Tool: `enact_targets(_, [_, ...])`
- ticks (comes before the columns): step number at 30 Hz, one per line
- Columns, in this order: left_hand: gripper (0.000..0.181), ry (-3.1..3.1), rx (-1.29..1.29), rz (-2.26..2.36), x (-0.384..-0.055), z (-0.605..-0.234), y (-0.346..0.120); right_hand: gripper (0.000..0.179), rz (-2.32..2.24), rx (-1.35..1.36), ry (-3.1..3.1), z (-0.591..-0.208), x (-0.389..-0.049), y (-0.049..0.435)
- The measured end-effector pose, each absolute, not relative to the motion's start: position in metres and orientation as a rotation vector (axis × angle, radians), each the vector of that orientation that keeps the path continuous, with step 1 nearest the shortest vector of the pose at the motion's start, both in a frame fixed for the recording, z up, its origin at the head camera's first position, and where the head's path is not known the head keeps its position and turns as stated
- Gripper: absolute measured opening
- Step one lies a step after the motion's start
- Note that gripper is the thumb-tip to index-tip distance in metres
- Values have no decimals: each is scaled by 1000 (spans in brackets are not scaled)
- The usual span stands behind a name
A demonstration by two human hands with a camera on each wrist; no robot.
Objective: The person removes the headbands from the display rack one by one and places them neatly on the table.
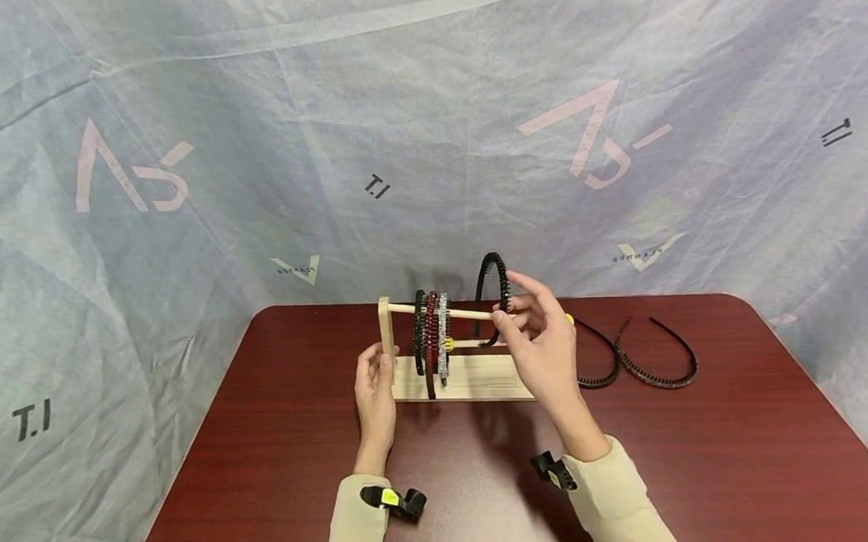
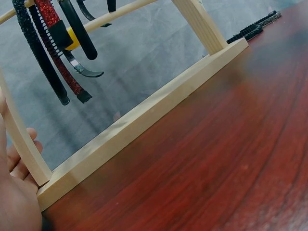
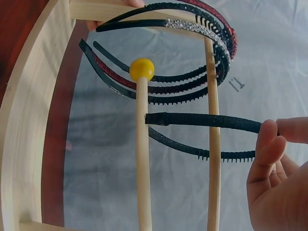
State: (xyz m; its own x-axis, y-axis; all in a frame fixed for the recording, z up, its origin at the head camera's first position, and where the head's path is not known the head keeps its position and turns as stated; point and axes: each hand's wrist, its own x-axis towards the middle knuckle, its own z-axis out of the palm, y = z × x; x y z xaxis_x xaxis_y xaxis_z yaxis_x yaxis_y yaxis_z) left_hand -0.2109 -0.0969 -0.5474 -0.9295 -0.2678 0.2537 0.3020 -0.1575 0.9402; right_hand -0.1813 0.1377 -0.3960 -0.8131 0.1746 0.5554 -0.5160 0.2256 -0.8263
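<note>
Left hand (image 1: 375,397): closed round the left post (image 2: 23,139) of the wooden rack (image 1: 478,379), low down by the base; this probably braces the frame, which looks light enough to shift.
Right hand (image 1: 546,347): well apart from the left, with thumb and fingers pinching the held band (image 3: 192,119) by one side of its arch, a grip that leaves both ends free.
Held band: at the top rod (image 1: 469,313), right of the hung bands, arch up and ends down; it seems to straddle the rod, which would explain the upright tilt. Whether it rests on the wood I cannot tell.
Hung bands: a black band (image 1: 419,338), a red band (image 1: 431,346) and a silver band (image 1: 443,328), bunched towards the left post; their curve lets them hang over the rod, and the bunching leaves bare rod to the right.
Lower rod (image 3: 143,159): beneath the top one, tipped by a yellow ball (image 3: 142,70), perhaps a stop against things sliding off.
Loose bands: a dark band (image 1: 598,384) and a speckled band (image 1: 665,384), flat on the table (image 1: 289,462) right of the rack, on the right hand's side and so handy to it.
Backdrop: a pale printed sheet (image 1: 408,98) behind the table.
</note>
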Motion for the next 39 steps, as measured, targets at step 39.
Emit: enact_targets(39, [32,-1762,-19,-2135,-210,-547,-97,48,1655,225,-1794,-375,-176,179])
